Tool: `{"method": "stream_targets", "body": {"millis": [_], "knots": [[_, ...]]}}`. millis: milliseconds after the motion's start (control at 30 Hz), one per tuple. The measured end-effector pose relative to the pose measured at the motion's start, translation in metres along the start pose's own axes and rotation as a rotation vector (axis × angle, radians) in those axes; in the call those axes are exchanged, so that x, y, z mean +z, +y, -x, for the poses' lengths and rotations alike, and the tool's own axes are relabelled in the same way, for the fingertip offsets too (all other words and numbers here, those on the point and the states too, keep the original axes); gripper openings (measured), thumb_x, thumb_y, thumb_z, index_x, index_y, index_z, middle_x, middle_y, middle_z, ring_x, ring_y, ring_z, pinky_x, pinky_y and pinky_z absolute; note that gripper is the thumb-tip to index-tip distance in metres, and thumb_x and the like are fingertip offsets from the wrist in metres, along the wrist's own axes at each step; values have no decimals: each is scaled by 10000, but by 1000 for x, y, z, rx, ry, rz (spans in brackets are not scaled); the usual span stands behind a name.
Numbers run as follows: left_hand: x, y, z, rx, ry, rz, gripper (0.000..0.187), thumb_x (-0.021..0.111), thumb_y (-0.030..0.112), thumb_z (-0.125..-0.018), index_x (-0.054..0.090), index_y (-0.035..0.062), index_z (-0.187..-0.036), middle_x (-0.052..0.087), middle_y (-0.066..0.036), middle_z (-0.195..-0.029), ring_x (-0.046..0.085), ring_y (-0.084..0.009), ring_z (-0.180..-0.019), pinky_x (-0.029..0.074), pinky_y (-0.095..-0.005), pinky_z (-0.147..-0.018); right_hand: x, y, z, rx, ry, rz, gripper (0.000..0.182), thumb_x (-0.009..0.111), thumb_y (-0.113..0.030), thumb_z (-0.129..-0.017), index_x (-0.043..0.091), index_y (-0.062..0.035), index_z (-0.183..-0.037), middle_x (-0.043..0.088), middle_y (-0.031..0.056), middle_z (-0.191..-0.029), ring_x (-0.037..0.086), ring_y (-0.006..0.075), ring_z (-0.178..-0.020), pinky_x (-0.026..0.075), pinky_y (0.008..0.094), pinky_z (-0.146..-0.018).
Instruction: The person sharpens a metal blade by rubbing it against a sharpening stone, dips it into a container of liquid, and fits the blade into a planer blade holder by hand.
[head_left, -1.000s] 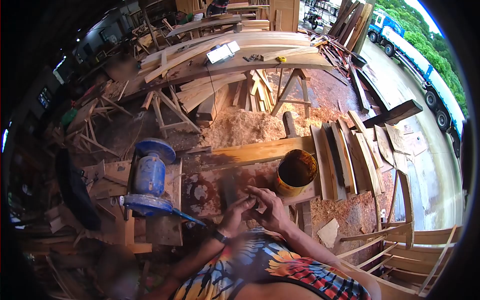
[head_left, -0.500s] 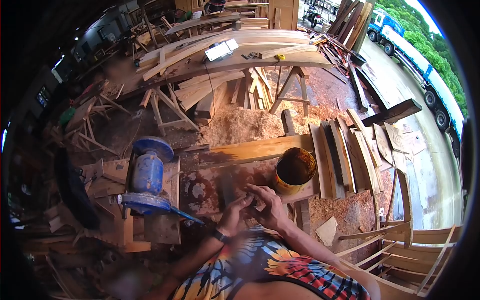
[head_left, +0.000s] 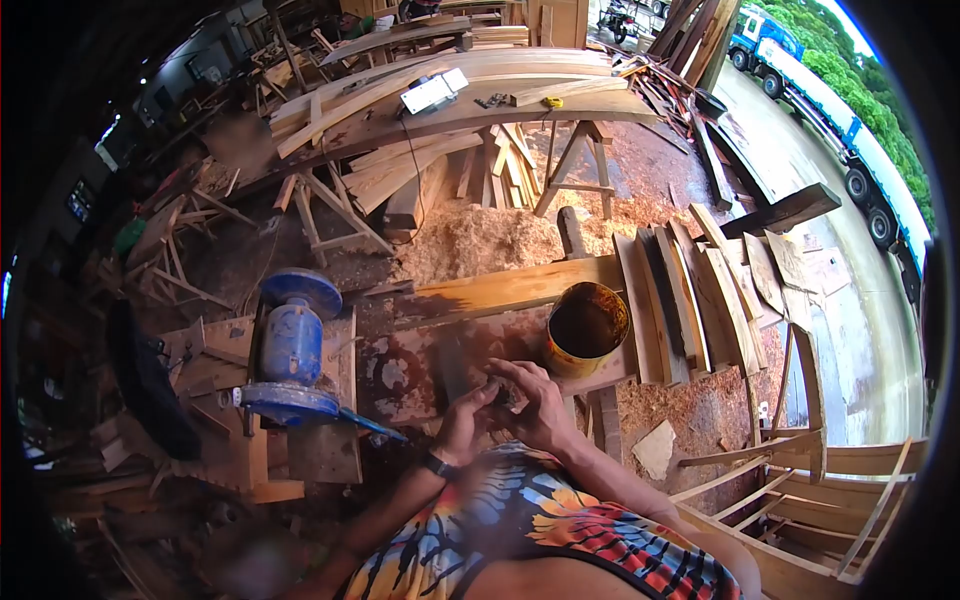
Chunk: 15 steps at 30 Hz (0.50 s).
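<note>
My left hand (head_left: 463,424) and my right hand (head_left: 535,402) are close together in front of my body, over the near edge of the stained bench (head_left: 490,345). A small dark thing shows between the fingers, too small to name. The left hand's fingers are bent around it, with a dark band on that wrist. The right hand's upper fingers point left, the others curl inward. Just right of and beyond the hands stands an open can (head_left: 588,328) with dark contents and a stained rim.
A blue bench grinder (head_left: 294,345) stands to the left. Wooden slats (head_left: 690,300) lie side by side at the right. Beyond are sawdust (head_left: 480,240), trestles and a long plank table (head_left: 370,130) with a white lamp (head_left: 433,92). A wooden frame (head_left: 800,490) is at lower right.
The view has shifted slightly. Both hands remain together, with small changes in the fingers; the left hand's fingers sit a little farther from the right hand's.
</note>
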<state>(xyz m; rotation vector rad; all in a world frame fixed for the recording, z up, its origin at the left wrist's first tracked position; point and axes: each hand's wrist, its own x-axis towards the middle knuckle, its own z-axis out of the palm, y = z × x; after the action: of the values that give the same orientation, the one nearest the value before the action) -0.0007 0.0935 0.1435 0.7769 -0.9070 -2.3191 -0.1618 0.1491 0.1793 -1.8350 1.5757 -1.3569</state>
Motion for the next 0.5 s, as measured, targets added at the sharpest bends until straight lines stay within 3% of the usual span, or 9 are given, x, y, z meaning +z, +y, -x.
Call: {"method": "stream_targets", "body": {"millis": [500], "knots": [[-1, 2, 5, -22, -17, 24, 337, 518, 358, -1027, 618, 123, -1248, 646, 7, -1154, 657, -127, -954, 507, -306, -830, 1, -1, 2, -17, -2, -4, 732, 837, -171, -706, 555, -61, -1373, 665, 141, -1265, 598, 360, -1161, 455, 455, -997]]}}
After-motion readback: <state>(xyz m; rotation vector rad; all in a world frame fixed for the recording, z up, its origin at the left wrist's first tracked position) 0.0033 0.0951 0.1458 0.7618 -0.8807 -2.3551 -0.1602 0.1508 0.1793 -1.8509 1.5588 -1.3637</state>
